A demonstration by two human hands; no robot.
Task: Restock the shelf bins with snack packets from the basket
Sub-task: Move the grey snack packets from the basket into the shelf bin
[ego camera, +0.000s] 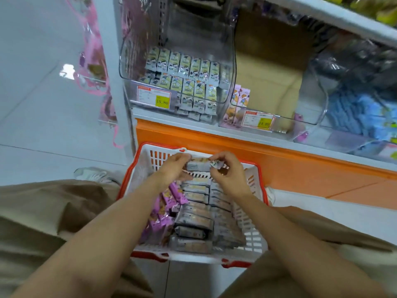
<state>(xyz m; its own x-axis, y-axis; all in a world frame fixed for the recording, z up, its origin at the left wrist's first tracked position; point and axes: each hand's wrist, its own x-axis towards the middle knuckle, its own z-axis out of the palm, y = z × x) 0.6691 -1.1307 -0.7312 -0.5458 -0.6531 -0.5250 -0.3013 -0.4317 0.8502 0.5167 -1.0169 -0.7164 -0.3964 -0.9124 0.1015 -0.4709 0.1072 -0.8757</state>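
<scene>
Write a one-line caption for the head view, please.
Left hand and right hand hold a grey snack packet over the basket, below clear shelf bins.

A price label (153, 96) on the front of the clear bin (129, 61) at eleven o'clock carries a yellow tag (162, 101) reading 15.80. A second price label (258, 121), on the neighbouring bin (300, 121) at two o'clock, also reads 15.80. Smaller print on both labels and on the packets (194, 67) is too blurred to read.
</scene>
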